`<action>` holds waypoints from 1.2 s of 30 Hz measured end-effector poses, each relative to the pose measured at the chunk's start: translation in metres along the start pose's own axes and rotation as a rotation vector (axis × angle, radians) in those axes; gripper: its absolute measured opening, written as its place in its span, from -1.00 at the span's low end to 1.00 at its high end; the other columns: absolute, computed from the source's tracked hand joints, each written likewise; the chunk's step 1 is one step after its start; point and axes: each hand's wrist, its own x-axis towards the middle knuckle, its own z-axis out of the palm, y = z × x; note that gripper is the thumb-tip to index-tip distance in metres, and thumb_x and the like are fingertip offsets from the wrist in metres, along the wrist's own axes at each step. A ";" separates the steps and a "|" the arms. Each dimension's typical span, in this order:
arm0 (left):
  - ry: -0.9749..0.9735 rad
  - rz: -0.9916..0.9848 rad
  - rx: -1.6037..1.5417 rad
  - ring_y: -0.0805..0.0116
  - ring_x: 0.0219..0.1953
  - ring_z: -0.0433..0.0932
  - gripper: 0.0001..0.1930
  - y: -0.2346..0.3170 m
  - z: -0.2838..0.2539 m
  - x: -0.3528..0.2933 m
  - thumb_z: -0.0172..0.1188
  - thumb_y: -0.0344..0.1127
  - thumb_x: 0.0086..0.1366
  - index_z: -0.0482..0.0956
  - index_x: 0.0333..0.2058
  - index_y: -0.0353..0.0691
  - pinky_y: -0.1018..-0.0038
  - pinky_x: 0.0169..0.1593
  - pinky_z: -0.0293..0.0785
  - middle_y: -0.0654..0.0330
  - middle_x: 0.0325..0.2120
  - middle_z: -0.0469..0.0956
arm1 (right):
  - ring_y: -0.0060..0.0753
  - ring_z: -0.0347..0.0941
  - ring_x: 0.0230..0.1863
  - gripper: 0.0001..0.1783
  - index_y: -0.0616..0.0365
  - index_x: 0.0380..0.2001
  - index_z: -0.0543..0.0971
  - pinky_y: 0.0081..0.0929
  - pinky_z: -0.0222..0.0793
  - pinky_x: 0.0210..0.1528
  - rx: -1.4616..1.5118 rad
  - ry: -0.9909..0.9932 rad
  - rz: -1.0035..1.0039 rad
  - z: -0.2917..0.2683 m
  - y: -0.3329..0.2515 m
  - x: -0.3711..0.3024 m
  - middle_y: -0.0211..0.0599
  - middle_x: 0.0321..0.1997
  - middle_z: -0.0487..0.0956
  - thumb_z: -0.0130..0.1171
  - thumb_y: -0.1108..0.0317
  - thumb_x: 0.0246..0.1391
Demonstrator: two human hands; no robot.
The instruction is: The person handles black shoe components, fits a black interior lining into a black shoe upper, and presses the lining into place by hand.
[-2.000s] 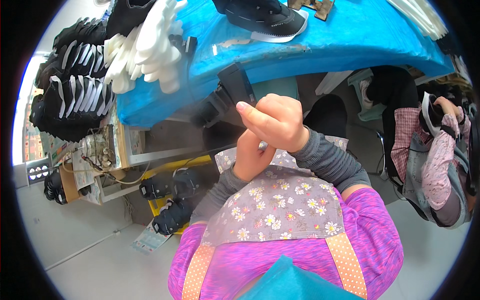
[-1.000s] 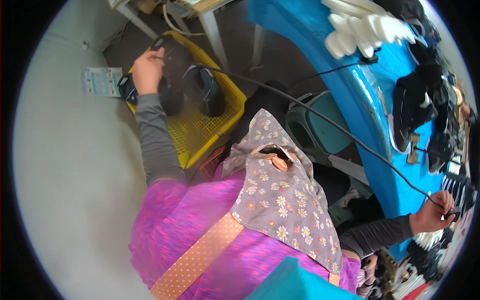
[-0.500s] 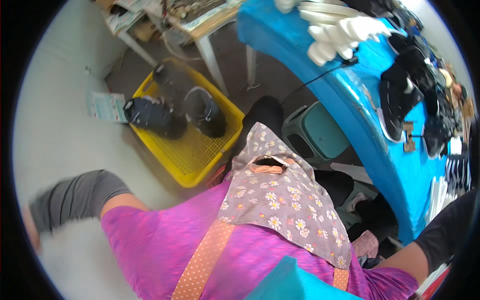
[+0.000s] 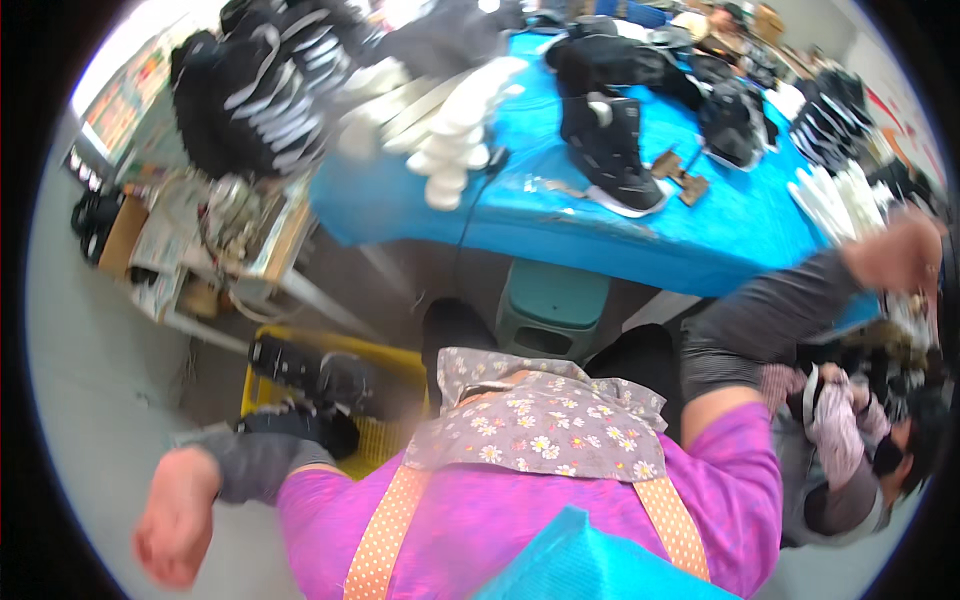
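My left hand (image 4: 178, 518) hangs out to the left side, below the yellow basket (image 4: 400, 375). Its fingers are curled in, and no object shows in it. My right hand (image 4: 900, 255) is raised at the far right, nearest to a bundle of long white pieces (image 4: 845, 205) on the table. Blur and the dark rim of the picture hide its fingers. Black shoes (image 4: 285, 365) lie in the basket at my left. On the blue-covered table (image 4: 540, 215) stands a black shoe with a white sole (image 4: 610, 160), beside a small brown block (image 4: 682, 178).
White sole-shaped pieces (image 4: 445, 140) are piled on the table's left part, near a heap of black-and-white shoe parts (image 4: 265, 100). A green stool (image 4: 555, 300) stands under the table edge. Another person (image 4: 840, 440) sits at the right. A cluttered side table (image 4: 235, 235) is at the left.
The view has turned to the right, bringing the blue table in front of me. Both my hands now show more fully, the right one raised by the table. The basket sits lower in view.
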 end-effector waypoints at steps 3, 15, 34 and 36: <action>-0.136 -0.368 -0.012 0.22 -0.59 0.43 -0.72 0.081 0.041 -0.111 -0.11 -0.22 0.31 0.38 -0.46 -0.33 0.35 -0.44 0.43 0.02 -0.53 0.48 | -0.64 0.31 -0.72 -0.69 0.05 -0.70 0.39 -0.63 0.27 -0.65 0.445 0.136 -0.117 -0.081 0.026 -0.079 -0.48 -0.73 0.38 0.07 0.40 0.13; -1.246 -1.545 -1.733 0.17 0.06 0.46 -0.46 0.438 0.139 -0.199 0.17 -0.48 0.22 0.30 0.18 -0.29 0.36 0.15 0.32 0.07 0.12 0.39 | -0.56 0.21 -0.72 -0.46 -0.04 -0.63 0.23 -0.59 0.09 -0.57 0.210 0.756 0.324 -0.132 0.082 -0.223 -0.48 -0.76 0.32 -0.26 -0.21 0.21; -1.447 -2.573 -1.108 0.72 -0.58 0.25 -0.78 0.491 0.094 -0.215 0.22 -0.22 0.30 0.48 -0.48 -0.17 0.72 -0.50 0.14 0.41 -0.55 0.47 | -0.13 0.48 -0.01 -0.33 0.29 -0.21 0.51 -0.26 0.40 0.10 0.081 1.597 0.001 -0.141 0.087 -0.334 -0.04 -0.10 0.57 -0.42 -0.11 0.35; -1.383 -2.626 -1.082 0.74 -0.60 0.18 -0.80 0.488 0.091 -0.220 0.19 -0.23 0.32 0.48 -0.47 -0.13 0.73 -0.53 0.07 0.43 -0.55 0.45 | -0.17 0.48 -0.04 -0.41 0.26 -0.21 0.50 -0.26 0.40 0.08 0.052 1.630 0.021 -0.136 0.087 -0.336 -0.09 -0.10 0.56 -0.37 -0.04 0.36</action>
